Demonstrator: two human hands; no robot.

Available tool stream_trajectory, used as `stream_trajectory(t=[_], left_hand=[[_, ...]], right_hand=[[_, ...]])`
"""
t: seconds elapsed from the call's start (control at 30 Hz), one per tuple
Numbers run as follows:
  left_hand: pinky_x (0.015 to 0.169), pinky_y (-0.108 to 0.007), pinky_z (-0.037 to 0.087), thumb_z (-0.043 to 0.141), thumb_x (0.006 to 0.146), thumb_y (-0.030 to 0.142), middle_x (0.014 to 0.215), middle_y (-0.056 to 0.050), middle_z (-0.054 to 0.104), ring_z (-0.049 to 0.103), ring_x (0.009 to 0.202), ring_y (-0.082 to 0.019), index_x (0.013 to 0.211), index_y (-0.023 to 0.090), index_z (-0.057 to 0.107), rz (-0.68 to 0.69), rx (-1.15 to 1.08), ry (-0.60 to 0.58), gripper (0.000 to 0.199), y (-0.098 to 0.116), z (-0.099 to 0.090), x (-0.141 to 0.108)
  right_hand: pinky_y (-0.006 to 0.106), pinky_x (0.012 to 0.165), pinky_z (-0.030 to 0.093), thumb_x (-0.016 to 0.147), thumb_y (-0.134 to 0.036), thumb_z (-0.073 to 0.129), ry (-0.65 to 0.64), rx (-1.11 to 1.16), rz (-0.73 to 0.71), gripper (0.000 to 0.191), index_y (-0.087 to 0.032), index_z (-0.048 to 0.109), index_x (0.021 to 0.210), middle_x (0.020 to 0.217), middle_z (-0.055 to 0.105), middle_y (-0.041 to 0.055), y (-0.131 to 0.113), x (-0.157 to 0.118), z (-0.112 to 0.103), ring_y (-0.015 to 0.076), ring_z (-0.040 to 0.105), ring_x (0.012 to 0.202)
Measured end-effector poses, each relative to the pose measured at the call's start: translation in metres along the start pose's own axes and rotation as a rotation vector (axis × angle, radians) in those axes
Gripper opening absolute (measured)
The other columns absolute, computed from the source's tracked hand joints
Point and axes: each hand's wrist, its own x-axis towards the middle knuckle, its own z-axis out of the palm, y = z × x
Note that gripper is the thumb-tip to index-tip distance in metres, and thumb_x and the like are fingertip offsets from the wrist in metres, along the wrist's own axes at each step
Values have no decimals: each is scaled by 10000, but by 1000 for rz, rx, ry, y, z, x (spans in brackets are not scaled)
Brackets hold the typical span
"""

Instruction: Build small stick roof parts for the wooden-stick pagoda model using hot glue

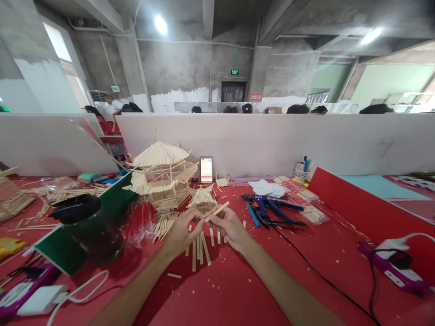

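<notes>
At the middle of the red desk [234, 290], just near of a small stick pavilion [203, 194], both hands meet around one thin wooden stick [221, 208]. The right hand [233, 228] has it pinched between thumb and fingers, with the far end sticking out up and to the right; the left hand [183, 226] has thumb and forefinger drawn together at the near end. Judging by how things lie, the work looks well along: the large tiered pagoda [162, 176] at far left appears roofed, and the small pavilion has a roof too, though the hands hide its lower part, so whether its base is finished cannot be told. Several loose sticks [199, 251] lie below the hands and a pile of sticks [165, 225] sits to the left, apparently unused. Around these, a blue glue gun [261, 204] and pliers [252, 215] lie to the right, with a white tissue [267, 188] and bagged sticks [314, 213] beyond. The pagoda and a dark jar [97, 235] crowd the left side, while a black cord [316, 267] crosses the near right; the space directly near the hands holds mostly scraps.
</notes>
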Motion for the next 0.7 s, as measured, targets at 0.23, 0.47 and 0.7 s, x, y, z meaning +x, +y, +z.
stream_trajectory(t=[0.23, 0.47, 0.7], left_hand=[[675, -256, 459, 501, 869, 232, 754, 1, 606, 567, 709, -149, 792, 181, 565, -194, -196, -15, 113, 5, 4, 2], [670, -252, 424, 437, 951, 293, 732, 18, 540, 525, 695, -142, 810, 191, 513, -167, -108, 136, 191, -12, -21, 3], [768, -279, 465, 557, 927, 310, 911, -41, 658, 598, 820, -174, 937, 187, 635, 15, -85, -73, 146, -6, -27, 2]], right_hand=[[302, 760, 561, 552, -309, 919, -84, -41, 4, 394, -173, 636, 789, 782, 689, 1, 1, 0, -1, 146, 668, 751], [305, 771, 564, 573, -291, 915, -80, -4, 15, 430, -182, 620, 866, 814, 711, 7, 0, 0, -3, 147, 683, 773], [303, 811, 552, 571, -286, 918, -96, 38, 31, 431, -192, 623, 871, 831, 700, -8, -1, -3, -1, 138, 679, 788]])
